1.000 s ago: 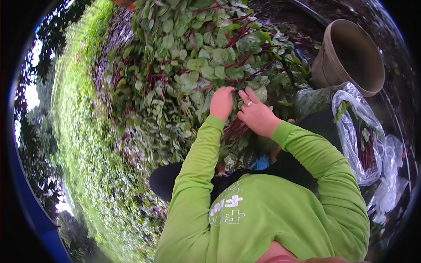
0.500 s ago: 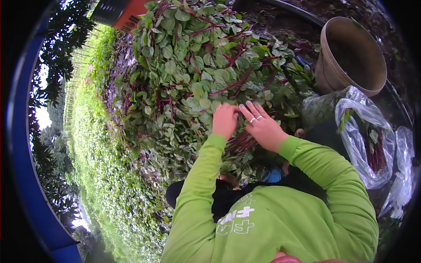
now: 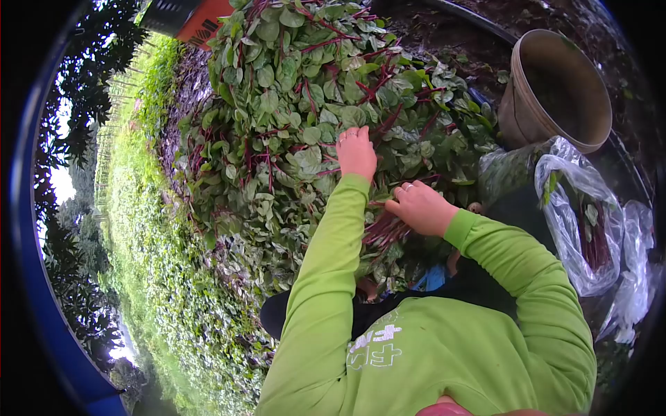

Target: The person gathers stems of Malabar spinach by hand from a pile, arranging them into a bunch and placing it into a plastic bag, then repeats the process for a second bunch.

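Observation:
A big heap of leafy greens with dark red stems [image 3: 312, 97] lies in front of me. My left hand [image 3: 356, 154] reaches into the middle of it, fingers curled down among the leaves; what they grip is hidden. Lower and to the right, my right hand [image 3: 424, 209] is closed, thumb against fingers, with a thin red stem showing at the thumb. Just below this hand lies a bunch of red stems [image 3: 385, 231], side by side, their leaves toward my lap.
At right stands a tilted brown bucket [image 3: 510, 114]. Beneath it, a clear plastic bag [image 3: 548, 166] contains stemmed greens, with another crumpled plastic bag [image 3: 631, 270] beside it. An orange and black crate [image 3: 198, 24] sits at the far left, near green field plants [image 3: 159, 270].
The hands were close together over the heap. My left hand has moved up and forward into the leaves; my right hand has drawn slightly back and its fingers have closed.

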`<action>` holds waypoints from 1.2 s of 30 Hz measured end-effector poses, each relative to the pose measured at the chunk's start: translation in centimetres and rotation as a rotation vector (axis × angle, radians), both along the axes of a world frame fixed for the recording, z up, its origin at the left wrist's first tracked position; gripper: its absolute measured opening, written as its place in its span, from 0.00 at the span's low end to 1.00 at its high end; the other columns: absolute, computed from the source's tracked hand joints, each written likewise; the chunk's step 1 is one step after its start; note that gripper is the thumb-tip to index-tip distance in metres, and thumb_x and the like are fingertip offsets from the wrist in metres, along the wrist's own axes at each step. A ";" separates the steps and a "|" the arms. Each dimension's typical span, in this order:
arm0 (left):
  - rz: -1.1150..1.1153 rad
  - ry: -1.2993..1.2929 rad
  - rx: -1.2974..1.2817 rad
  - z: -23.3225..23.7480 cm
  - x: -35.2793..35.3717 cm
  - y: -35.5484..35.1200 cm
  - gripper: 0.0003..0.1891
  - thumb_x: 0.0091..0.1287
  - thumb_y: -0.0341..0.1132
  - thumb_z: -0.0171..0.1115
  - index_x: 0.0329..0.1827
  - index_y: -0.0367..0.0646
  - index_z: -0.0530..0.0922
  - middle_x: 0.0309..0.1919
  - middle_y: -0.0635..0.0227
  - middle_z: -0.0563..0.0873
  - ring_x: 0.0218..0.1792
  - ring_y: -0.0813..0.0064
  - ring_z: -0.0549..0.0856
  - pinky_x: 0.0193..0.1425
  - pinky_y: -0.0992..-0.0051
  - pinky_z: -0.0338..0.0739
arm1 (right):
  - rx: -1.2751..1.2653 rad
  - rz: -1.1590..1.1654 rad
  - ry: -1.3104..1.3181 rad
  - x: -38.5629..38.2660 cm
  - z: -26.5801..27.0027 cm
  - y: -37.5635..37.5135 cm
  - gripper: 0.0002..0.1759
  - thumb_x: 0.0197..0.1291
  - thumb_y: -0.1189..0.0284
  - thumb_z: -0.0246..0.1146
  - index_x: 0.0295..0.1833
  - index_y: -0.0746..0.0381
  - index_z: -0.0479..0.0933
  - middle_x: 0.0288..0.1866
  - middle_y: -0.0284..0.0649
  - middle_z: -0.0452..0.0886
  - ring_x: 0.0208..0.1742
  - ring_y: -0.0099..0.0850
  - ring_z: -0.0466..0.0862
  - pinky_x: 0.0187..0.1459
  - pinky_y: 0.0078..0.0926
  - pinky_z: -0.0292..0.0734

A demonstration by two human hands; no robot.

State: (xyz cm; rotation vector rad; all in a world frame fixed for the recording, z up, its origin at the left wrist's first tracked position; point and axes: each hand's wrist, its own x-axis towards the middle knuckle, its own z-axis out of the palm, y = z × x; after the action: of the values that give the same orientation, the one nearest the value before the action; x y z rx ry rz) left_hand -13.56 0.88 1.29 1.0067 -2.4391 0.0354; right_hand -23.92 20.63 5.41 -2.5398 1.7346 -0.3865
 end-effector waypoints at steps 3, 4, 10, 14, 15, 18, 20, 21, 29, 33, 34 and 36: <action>0.055 -0.206 -0.050 0.2 0.1 -1.0 0.08 0.64 0.34 0.70 0.45 0.49 0.85 0.45 0.60 0.84 0.50 0.54 0.83 0.56 0.55 0.77 | 0.012 -0.022 0.015 -0.1 0.6 0.1 0.07 0.60 0.70 0.62 0.44 0.57 0.80 0.40 0.38 0.83 0.48 0.35 0.84 0.48 0.35 0.76; 0.031 -0.174 -0.033 0.3 0.4 -1.4 0.08 0.64 0.35 0.70 0.44 0.49 0.85 0.44 0.61 0.84 0.50 0.55 0.83 0.55 0.56 0.77 | 0.027 -0.028 0.011 -0.2 0.9 0.0 0.08 0.60 0.70 0.63 0.44 0.57 0.80 0.40 0.37 0.83 0.48 0.35 0.84 0.49 0.35 0.76; -0.142 -0.106 0.182 4.0 4.4 3.6 0.08 0.64 0.35 0.69 0.45 0.47 0.86 0.38 0.62 0.82 0.46 0.55 0.83 0.54 0.55 0.76 | -0.251 -0.052 -0.041 -0.5 2.3 -0.7 0.08 0.59 0.70 0.61 0.41 0.62 0.81 0.60 0.50 0.81 0.69 0.47 0.78 0.73 0.48 0.70; -0.170 -0.065 0.726 4.0 9.3 8.0 0.14 0.66 0.30 0.66 0.54 0.44 0.87 0.43 0.62 0.87 0.47 0.60 0.86 0.53 0.63 0.80 | -0.197 -0.027 -0.118 0.0 1.7 -0.6 0.06 0.58 0.70 0.61 0.39 0.59 0.80 0.54 0.45 0.83 0.63 0.44 0.81 0.69 0.45 0.73; -0.115 0.039 1.012 4.2 10.2 8.6 0.16 0.66 0.28 0.64 0.56 0.43 0.86 0.45 0.62 0.88 0.47 0.62 0.87 0.54 0.65 0.81 | -0.090 0.023 -0.108 0.2 1.5 -0.5 0.05 0.58 0.69 0.61 0.38 0.58 0.80 0.50 0.43 0.83 0.59 0.41 0.82 0.64 0.42 0.75; 0.058 0.126 1.266 5.1 11.9 6.2 0.20 0.66 0.25 0.60 0.61 0.40 0.84 0.50 0.62 0.90 0.49 0.70 0.88 0.56 0.72 0.81 | 0.010 0.143 -0.080 0.7 1.0 0.0 0.03 0.59 0.69 0.61 0.37 0.55 0.79 0.40 0.36 0.82 0.50 0.35 0.84 0.53 0.35 0.76; 0.045 0.036 0.631 1.9 13.0 2.8 0.16 0.65 0.26 0.64 0.56 0.42 0.85 0.46 0.63 0.88 0.48 0.62 0.86 0.56 0.65 0.81 | 0.078 0.191 -0.055 1.0 1.1 0.4 0.04 0.60 0.69 0.61 0.39 0.54 0.79 0.39 0.36 0.83 0.49 0.34 0.84 0.51 0.34 0.76; -0.007 -0.044 0.217 0.1 13.3 1.1 0.13 0.64 0.27 0.67 0.52 0.44 0.85 0.45 0.64 0.86 0.48 0.58 0.85 0.55 0.61 0.80 | 0.083 0.196 -0.059 1.1 1.0 0.8 0.04 0.60 0.69 0.61 0.40 0.54 0.79 0.39 0.36 0.83 0.49 0.34 0.84 0.52 0.34 0.76; -0.067 -0.147 0.125 2.0 10.0 -2.7 0.08 0.62 0.30 0.70 0.44 0.46 0.83 0.46 0.62 0.84 0.53 0.53 0.81 0.58 0.56 0.76 | 0.076 0.100 -0.052 1.1 -0.1 0.5 0.10 0.58 0.70 0.63 0.46 0.55 0.81 0.40 0.34 0.84 0.49 0.33 0.84 0.51 0.33 0.75; -0.193 -0.005 0.359 4.2 10.2 -2.3 0.11 0.62 0.29 0.70 0.48 0.43 0.85 0.41 0.62 0.86 0.51 0.56 0.83 0.59 0.60 0.76 | 0.088 0.106 -0.072 1.1 0.3 0.5 0.08 0.58 0.71 0.62 0.44 0.56 0.81 0.44 0.36 0.83 0.51 0.35 0.83 0.55 0.37 0.76; -0.194 0.018 0.447 4.9 10.5 -1.5 0.12 0.62 0.29 0.70 0.49 0.42 0.86 0.42 0.61 0.86 0.52 0.56 0.83 0.60 0.60 0.76 | 0.097 0.109 -0.097 1.4 0.8 0.6 0.08 0.59 0.71 0.62 0.44 0.57 0.82 0.47 0.38 0.83 0.54 0.37 0.84 0.58 0.39 0.76; -0.184 0.060 0.531 5.3 10.8 -0.2 0.14 0.63 0.27 0.69 0.52 0.39 0.87 0.43 0.60 0.86 0.49 0.57 0.83 0.58 0.62 0.77 | 0.006 0.127 -0.106 1.1 1.1 0.2 0.10 0.59 0.70 0.62 0.45 0.59 0.82 0.56 0.42 0.82 0.61 0.40 0.82 0.67 0.44 0.73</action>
State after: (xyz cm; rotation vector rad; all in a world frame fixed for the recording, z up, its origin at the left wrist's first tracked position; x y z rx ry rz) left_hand -2.76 0.69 6.64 0.9638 -2.5270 -0.7259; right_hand -22.78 20.84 6.56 -2.5578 1.5269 -0.4983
